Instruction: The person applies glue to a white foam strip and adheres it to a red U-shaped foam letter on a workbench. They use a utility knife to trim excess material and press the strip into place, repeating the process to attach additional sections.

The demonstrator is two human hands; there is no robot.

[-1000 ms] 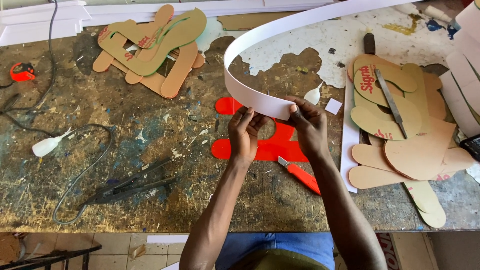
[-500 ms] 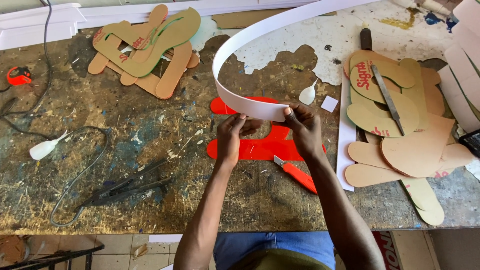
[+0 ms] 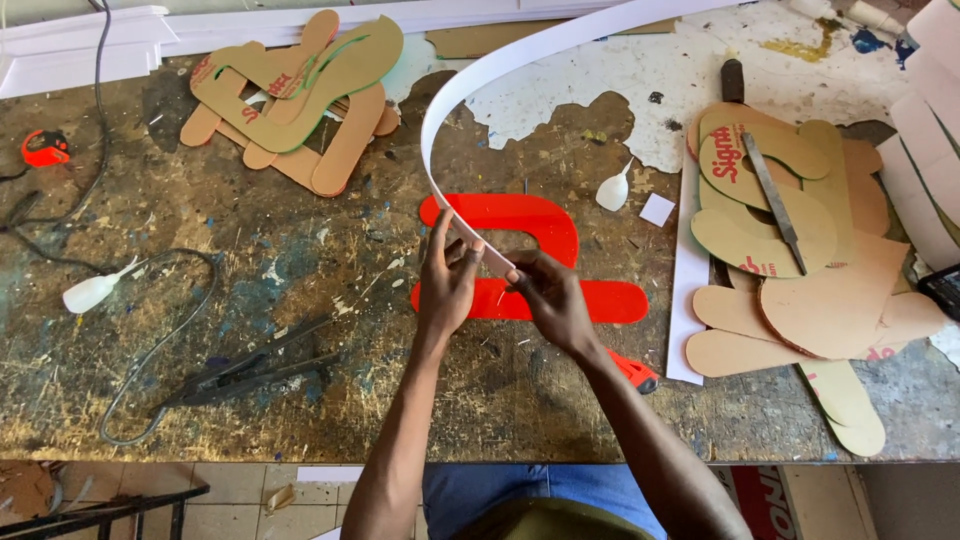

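Far left of the table (image 3: 300, 420): an orange tape measure (image 3: 45, 148), a dark cable (image 3: 150, 350), a small white glue bottle (image 3: 92, 292) and a dark hand tool (image 3: 255, 365) lying flat. Upper left: a stack of brown cardboard letter cut-outs (image 3: 300, 100).

Centre: left hand (image 3: 447, 288) and right hand (image 3: 553, 300) meet over a red acrylic letter (image 3: 520, 260) lying flat on the table. Fingers of both hands are closed in a pinch on the lower end of a long white plastic strip (image 3: 470, 90), which stands on edge and arcs up and away to the right, off the top of the view. The pinched end sits against the inner curve of the red letter. Judgement: edging is at an early stage; only this short stretch is near the letter's outline, most of the strip is free in the air.

Below the right forearm, a red-handled cutter (image 3: 634, 370), partly hidden.

Right: a white nozzle cap (image 3: 612, 190), a small white offcut (image 3: 657, 209), more cardboard cut-outs (image 3: 800, 260) with a metal file (image 3: 775, 200) on top. Nothing blocks the hands; the letter's right side lies near the cardboard pile.
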